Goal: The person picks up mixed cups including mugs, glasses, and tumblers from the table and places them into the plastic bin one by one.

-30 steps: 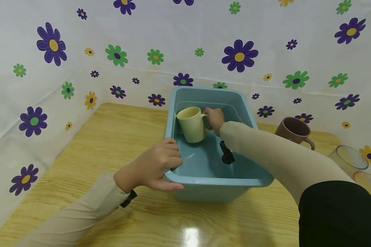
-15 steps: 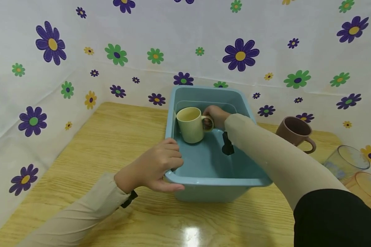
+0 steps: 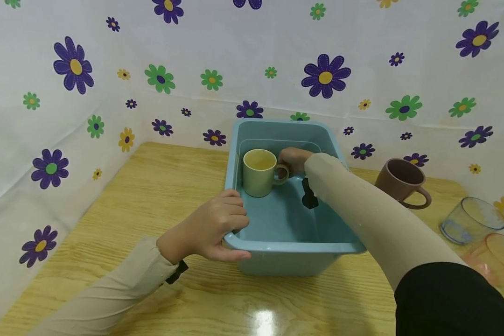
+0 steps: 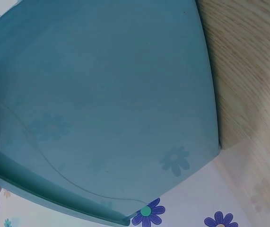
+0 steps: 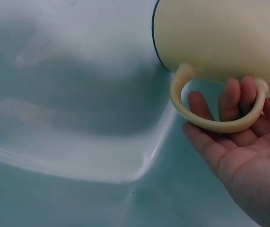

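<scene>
A pale yellow mug [image 3: 257, 179] stands upright on the floor of a deep light-blue plastic tub [image 3: 294, 247], by its left wall. My right hand [image 3: 295, 160] is inside the tub at the mug's handle. The right wrist view shows fingers [image 5: 229, 101] of that hand passing through the handle [image 5: 220, 126] and curling round it. With my left hand [image 3: 216, 226] I grip the tub's near left corner, fingers over the rim and thumb along the outside. The left wrist view shows mostly the tub's outer wall [image 4: 101, 94].
Right of the tub stands a brown mug [image 3: 401, 182]. Nearer me are a clear glass [image 3: 472, 221] and an orange-tinted glass [image 3: 493, 261], partly behind my right sleeve. A flowered cloth [image 3: 185, 70] backs the wooden table [image 3: 172, 172].
The pale yellow mug has come down from a tilt to upright on the tub floor. My right hand has turned slightly at its handle. My left hand keeps its place.
</scene>
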Demonstrator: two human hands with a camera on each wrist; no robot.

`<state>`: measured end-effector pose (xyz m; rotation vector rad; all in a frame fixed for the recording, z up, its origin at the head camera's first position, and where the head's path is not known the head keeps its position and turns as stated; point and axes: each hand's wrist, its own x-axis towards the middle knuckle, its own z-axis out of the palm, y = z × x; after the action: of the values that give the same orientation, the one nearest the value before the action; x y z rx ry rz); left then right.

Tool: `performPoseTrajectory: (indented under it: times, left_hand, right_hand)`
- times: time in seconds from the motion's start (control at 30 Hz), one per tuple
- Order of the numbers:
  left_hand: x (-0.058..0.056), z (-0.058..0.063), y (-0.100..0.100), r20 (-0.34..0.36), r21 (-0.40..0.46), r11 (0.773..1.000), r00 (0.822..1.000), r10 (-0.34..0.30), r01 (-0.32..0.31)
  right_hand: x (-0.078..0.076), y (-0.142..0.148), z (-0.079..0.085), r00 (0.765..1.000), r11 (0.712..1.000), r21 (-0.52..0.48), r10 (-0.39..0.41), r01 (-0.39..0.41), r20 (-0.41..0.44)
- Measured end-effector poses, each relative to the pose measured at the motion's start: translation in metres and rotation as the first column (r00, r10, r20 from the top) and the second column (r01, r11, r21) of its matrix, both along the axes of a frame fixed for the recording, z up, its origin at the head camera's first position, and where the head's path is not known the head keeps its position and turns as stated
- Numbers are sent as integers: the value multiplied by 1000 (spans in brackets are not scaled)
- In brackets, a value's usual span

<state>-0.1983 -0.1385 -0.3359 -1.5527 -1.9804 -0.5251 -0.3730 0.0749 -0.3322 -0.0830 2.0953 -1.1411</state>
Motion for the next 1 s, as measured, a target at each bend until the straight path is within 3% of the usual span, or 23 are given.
performPoseTrajectory:
  times: [0.17, 0.33, 0.5, 0.63, 0.8, 1.0]
  left_hand:
    - [-1, -2, 1, -16, 16, 1000, 1000, -11, 11]
    - [-2, -3, 2, -28, 29, 999, 999, -21, 22]
    - [-3, -4, 1, -20, 39, 999, 1000, -22, 23]
    - [-3, -2, 0, -17, 45, 999, 1000, -17, 17]
    - [-2, -1, 1, -5, 35, 999, 1000, -12, 12]
    - [-2, -1, 3, 11, 28, 1000, 1000, -8, 8]
  right_hand:
    - [3, 0, -2, 999, 999, 13, -36, 35, 11]
    - [17, -4, 0, 992, 999, -25, -45, 48, 117]
    - [38, -11, 5, 943, 989, -96, -79, 116, 324]
    - [46, -15, 7, 908, 975, -133, -110, 178, 405]
    - [50, -16, 7, 917, 972, -163, -96, 171, 386]
    - [51, -19, 3, 962, 966, -220, -75, 135, 263]
